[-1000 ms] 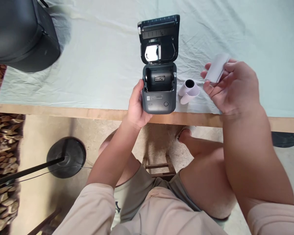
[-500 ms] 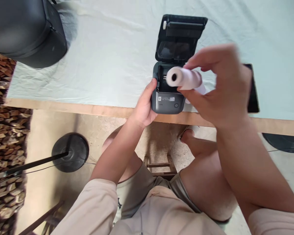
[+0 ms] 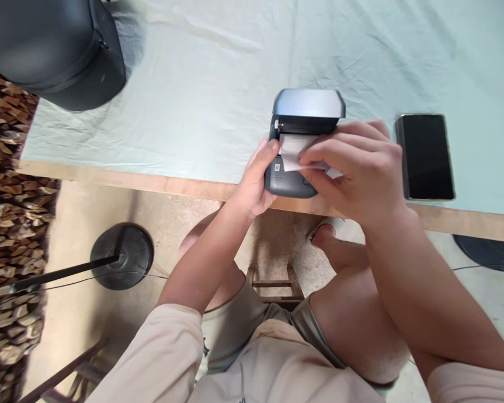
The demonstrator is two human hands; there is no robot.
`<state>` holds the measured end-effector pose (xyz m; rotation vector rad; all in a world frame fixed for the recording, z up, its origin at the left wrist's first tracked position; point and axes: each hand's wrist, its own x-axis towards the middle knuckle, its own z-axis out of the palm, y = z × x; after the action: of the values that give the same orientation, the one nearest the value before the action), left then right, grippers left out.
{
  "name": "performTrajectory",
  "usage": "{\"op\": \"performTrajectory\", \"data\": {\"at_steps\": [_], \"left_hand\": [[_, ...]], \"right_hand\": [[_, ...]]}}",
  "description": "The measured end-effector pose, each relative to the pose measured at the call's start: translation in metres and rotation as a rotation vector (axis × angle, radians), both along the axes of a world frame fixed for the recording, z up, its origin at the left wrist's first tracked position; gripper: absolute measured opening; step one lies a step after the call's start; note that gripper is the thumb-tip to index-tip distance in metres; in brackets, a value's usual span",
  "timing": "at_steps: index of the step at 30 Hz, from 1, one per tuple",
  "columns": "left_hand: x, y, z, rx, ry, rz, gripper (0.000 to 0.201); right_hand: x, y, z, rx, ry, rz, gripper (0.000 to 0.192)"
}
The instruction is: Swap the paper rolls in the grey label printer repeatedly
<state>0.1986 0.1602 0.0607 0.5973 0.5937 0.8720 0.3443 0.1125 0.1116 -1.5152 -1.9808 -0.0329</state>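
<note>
A small dark grey label printer rests at the table's front edge. Its lid is partly lowered and tilted over the compartment. My left hand grips the printer's left side, thumb on the rim. White paper comes out of the compartment and hangs over the front face. My right hand pinches the paper's free end between thumb and fingers. The body of the paper roll is hidden under the lid and my fingers.
A black phone-like device lies to the right. A black bag or case stands at the table's far left. Pale green cloth covers the table. Stacked firewood and a round black stand base are at the left below.
The paper roll has gone from the air above the printer into its compartment. The lid has swung from upright to partly lowered. My right hand now pinches the paper's end.
</note>
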Motion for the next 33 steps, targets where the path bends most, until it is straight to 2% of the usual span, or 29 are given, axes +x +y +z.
{"op": "performTrajectory", "data": {"at_steps": [4,7,9,11,13,15,16,19,23,28,33], "left_hand": [[-0.004,-0.001,-0.001,0.071,-0.009,-0.038,0.027],[-0.005,-0.001,-0.001,0.128,0.019,-0.045,0.030],[-0.006,-0.002,-0.002,0.152,0.042,-0.074,0.034],[-0.006,-0.002,-0.004,0.166,0.062,-0.098,0.036],[-0.007,-0.002,-0.007,0.174,0.082,-0.086,0.037],[-0.008,-0.003,-0.010,0.180,0.087,-0.076,0.039],[-0.008,-0.002,-0.010,0.183,0.078,-0.075,0.040],[-0.007,-0.001,-0.011,0.194,-0.010,-0.097,0.043],[-0.006,0.000,-0.010,0.186,-0.101,-0.092,0.031],[-0.007,-0.002,-0.010,0.156,-0.047,-0.082,0.030],[-0.007,-0.002,-0.009,0.115,-0.054,-0.081,0.021]], "right_hand": [[0.003,-0.001,-0.001,0.062,0.215,0.145,0.007],[0.004,0.003,-0.002,0.145,0.442,0.177,0.010],[0.001,0.004,0.001,0.197,0.557,0.111,0.011],[-0.001,0.004,0.004,0.235,0.608,-0.044,0.013],[-0.002,0.004,0.007,0.247,0.591,-0.185,0.014],[0.001,0.004,0.005,0.221,0.536,-0.239,0.007],[0.004,0.005,0.003,0.184,0.500,-0.225,0.005],[0.012,0.007,-0.002,0.041,0.373,-0.102,0.028],[0.013,0.006,-0.001,-0.139,0.249,0.017,0.041],[0.006,0.004,0.008,-0.158,0.182,-0.008,0.037],[0.003,0.007,0.009,-0.189,0.199,-0.058,0.036]]}}
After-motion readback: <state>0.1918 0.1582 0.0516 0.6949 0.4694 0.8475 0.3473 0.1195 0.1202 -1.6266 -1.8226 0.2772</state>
